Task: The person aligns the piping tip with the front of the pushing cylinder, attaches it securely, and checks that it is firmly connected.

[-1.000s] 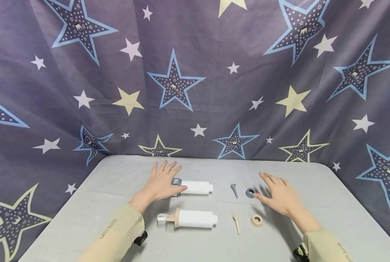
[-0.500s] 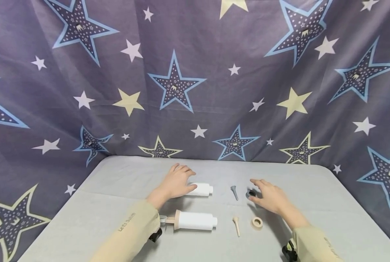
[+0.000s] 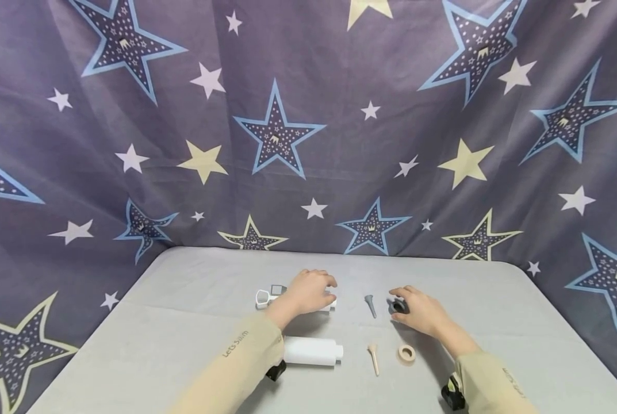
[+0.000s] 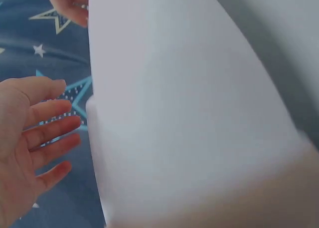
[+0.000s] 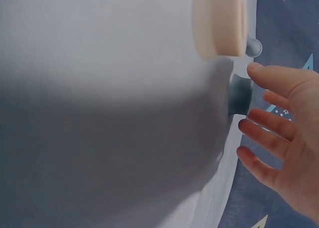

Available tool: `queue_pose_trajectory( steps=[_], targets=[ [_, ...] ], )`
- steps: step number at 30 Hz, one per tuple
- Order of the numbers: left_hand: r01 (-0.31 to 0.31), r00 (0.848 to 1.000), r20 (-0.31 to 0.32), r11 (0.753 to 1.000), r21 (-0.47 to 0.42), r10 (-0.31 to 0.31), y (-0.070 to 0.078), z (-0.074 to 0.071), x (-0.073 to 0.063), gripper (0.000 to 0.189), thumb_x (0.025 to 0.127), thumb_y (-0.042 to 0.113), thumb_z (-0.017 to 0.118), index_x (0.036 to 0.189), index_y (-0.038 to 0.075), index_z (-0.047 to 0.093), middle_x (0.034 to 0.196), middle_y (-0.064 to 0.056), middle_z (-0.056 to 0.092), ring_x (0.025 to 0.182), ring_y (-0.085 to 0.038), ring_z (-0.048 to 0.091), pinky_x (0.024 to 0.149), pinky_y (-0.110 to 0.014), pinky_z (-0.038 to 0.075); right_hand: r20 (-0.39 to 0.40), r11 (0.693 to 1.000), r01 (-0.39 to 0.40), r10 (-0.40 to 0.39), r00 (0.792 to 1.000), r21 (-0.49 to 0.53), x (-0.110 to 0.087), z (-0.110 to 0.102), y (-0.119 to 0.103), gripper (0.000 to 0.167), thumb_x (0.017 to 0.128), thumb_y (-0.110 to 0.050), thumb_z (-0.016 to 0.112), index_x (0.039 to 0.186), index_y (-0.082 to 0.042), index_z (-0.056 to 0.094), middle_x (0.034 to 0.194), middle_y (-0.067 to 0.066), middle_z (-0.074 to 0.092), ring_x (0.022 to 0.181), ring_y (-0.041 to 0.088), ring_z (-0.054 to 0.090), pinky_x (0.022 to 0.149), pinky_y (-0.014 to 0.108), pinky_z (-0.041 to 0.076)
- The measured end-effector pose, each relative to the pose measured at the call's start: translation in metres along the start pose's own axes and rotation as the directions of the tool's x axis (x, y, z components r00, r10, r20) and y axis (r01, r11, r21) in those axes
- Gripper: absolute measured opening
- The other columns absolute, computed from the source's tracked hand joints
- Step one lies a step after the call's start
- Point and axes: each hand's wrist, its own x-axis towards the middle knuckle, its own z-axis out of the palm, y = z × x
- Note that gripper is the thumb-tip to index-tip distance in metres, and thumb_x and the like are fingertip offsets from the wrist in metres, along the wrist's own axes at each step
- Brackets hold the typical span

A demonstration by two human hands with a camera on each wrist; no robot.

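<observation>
My left hand [image 3: 310, 292] reaches over the far white cylinder, which resembles a hand pump's barrel; its grey end piece [image 3: 278, 290] and white loop handle [image 3: 262, 298] show left of my wrist. In the left wrist view that hand's fingers [image 4: 52, 130] are spread, with nothing between them. My right hand [image 3: 422, 310] is at a grey ring [image 3: 399, 306], thumb and fingers on either side of it. The right wrist view has the ring [image 5: 240, 96] standing on the table, the fingertips [image 5: 244, 124] right beside it and loosely bent.
Nearer me lies a second white cylinder [image 3: 310, 351], its left end hidden behind my left sleeve. A grey tapered nozzle [image 3: 371, 306] and a beige one [image 3: 374, 359] lie between the hands. A beige ring [image 3: 406, 353] sits below my right hand. A star-patterned curtain [image 3: 339, 144] hangs behind the table [image 3: 184, 322].
My left hand has moved right along the far cylinder, uncovering its grey end and loop handle. My right hand has come left and down around the grey ring.
</observation>
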Motion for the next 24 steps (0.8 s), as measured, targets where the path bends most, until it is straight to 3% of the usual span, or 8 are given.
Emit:
queue_pose_trajectory(
  steps=[14, 24],
  targets=[
    [-0.006, 0.996, 0.09, 1.0, -0.002, 0.006, 0.038, 0.01, 0.039, 0.023, 0.082, 0.023, 0.063, 0.104, 0.02, 0.066, 0.095, 0.005, 0.066, 0.087, -0.009, 0.061, 0.071, -0.026, 0.049, 0.037, 1.0, 0.013, -0.013, 0.999, -0.009, 0.007, 0.003, -0.002, 0.042, 0.071, -0.02, 0.073, 0.109, -0.009, 0.061, 0.107, 0.009, 0.06, 0.095, 0.032, 0.06, 0.077, 0.049, 0.048],
    [-0.001, 0.978, 0.208, 0.999, 0.034, -0.007, 0.056, 0.019, 0.055, 0.029, 0.078, 0.019, 0.064, 0.107, 0.019, 0.065, 0.105, 0.002, 0.066, 0.097, -0.015, 0.061, 0.075, -0.028, 0.051, 0.024, 1.0, 0.02, -0.019, 1.0, -0.008, 0.011, 0.002, -0.003, 0.043, 0.071, -0.022, 0.073, 0.11, -0.008, 0.061, 0.104, 0.008, 0.062, 0.094, 0.03, 0.06, 0.077, 0.048, 0.049]
  ],
)
